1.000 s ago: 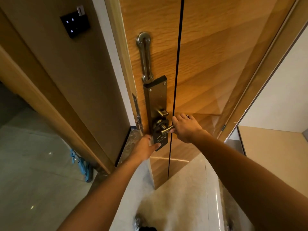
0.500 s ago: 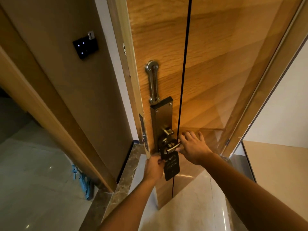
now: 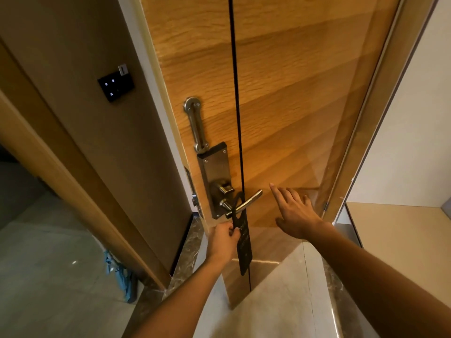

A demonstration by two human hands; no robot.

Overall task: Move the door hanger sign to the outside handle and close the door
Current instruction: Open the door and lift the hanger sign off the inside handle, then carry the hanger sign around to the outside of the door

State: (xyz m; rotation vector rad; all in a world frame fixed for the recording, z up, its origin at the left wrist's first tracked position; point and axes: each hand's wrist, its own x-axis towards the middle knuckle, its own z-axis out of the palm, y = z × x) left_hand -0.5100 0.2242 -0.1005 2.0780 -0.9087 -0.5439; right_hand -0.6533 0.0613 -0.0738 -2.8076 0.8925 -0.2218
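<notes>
A wooden door [image 3: 292, 106] stands partly open in front of me, its inner face toward me. A black door hanger sign [image 3: 244, 242] with pale lettering hangs from the metal lever handle [image 3: 246, 202] on a steel lock plate [image 3: 214, 172]. My left hand [image 3: 223, 241] pinches the sign's left edge just below the handle. To the right of the handle my right hand [image 3: 294, 211] hovers with fingers spread, touching nothing that I can tell. The outside handle is hidden behind the door.
A swing-bar door guard [image 3: 196, 125] is fixed above the lock plate. A dark switch panel [image 3: 116, 85] sits on the brown wall at left. Beyond the door edge lies a grey corridor floor [image 3: 48, 276] with a blue cloth [image 3: 119, 274]. A pale shelf [image 3: 402, 240] stands at right.
My right hand has let go of the lever handle and drawn back to the right, fingers spread. My left hand has kept its hold on the sign. The view has tilted upward.
</notes>
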